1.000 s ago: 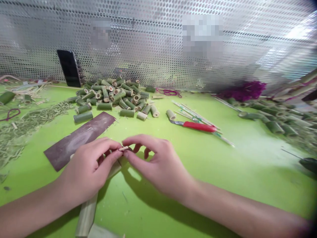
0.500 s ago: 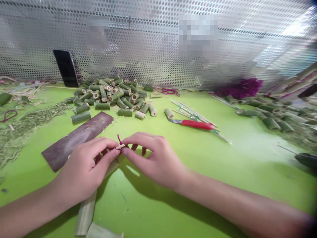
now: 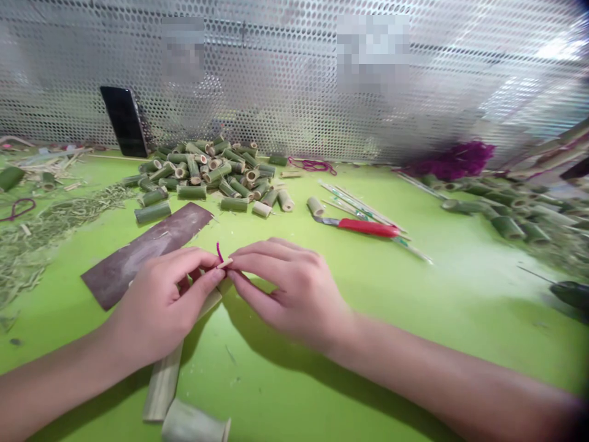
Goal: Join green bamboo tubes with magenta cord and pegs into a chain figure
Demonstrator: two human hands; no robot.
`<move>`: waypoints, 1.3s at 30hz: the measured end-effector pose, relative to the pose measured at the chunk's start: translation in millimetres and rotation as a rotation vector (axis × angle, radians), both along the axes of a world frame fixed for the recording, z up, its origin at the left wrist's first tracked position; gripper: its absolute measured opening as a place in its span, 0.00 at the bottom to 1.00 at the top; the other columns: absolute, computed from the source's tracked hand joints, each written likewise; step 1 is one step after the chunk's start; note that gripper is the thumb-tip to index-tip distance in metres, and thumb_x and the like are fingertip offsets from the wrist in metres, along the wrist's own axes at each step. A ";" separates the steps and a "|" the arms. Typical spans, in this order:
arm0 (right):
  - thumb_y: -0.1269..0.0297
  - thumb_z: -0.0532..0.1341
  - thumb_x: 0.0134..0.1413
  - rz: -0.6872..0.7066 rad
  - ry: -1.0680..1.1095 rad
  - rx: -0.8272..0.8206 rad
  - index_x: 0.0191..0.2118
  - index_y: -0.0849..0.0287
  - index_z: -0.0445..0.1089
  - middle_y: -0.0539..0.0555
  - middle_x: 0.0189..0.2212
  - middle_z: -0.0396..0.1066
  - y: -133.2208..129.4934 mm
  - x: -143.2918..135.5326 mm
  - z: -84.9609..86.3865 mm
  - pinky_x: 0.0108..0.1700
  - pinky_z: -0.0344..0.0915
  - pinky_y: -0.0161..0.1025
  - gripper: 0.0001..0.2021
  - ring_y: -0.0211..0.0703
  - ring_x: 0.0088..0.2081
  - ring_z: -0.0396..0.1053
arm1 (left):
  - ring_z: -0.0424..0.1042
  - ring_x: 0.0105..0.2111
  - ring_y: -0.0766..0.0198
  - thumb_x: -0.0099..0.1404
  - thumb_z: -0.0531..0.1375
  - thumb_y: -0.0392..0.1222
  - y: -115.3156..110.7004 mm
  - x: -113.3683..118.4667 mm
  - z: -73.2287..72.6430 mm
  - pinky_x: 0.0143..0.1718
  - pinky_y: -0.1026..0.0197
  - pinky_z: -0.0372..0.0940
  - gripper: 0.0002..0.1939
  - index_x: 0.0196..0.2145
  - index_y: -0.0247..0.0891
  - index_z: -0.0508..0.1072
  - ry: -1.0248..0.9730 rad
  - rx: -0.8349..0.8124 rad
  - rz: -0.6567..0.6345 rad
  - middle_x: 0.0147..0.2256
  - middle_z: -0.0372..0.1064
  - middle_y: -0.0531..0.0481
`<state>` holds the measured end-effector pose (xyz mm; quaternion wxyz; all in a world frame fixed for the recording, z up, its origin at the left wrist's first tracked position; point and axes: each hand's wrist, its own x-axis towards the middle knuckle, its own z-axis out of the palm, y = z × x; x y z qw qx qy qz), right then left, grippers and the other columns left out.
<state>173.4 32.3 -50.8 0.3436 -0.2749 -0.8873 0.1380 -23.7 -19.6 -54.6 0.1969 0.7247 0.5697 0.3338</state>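
Observation:
Between my two hands is a small pale bamboo piece with a purple cord sticking up beside it. My left hand pinches the piece between thumb and forefinger. From the right, my right hand has its thumb and fingertips closed at the other end of the piece and the cord. Below my left hand, a flat bamboo strip lies on the green table. A dark sandpaper sheet rests behind my left hand.
Cut bamboo tubes are heaped at the back, near a propped phone. A red-handled knife lies beside thin sticks. Shavings cover the left; more bamboo and purple cord lie right. One tube sits at the front edge.
My right hand's fingers have drawn closer together over the piece, and its back has turned more upward. My left hand keeps its pinch. The whole view has shifted slightly.

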 end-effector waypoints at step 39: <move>0.70 0.53 0.70 0.070 -0.194 0.371 0.38 0.59 0.75 0.53 0.42 0.79 0.5 3.5 0.8 0.37 0.69 0.39 0.13 0.41 0.37 0.70 | 0.80 0.34 0.61 0.73 0.58 0.45 -4.1 -4.9 -1.6 0.31 0.64 0.72 0.10 0.40 0.41 0.79 0.150 0.198 -0.070 0.37 0.81 0.51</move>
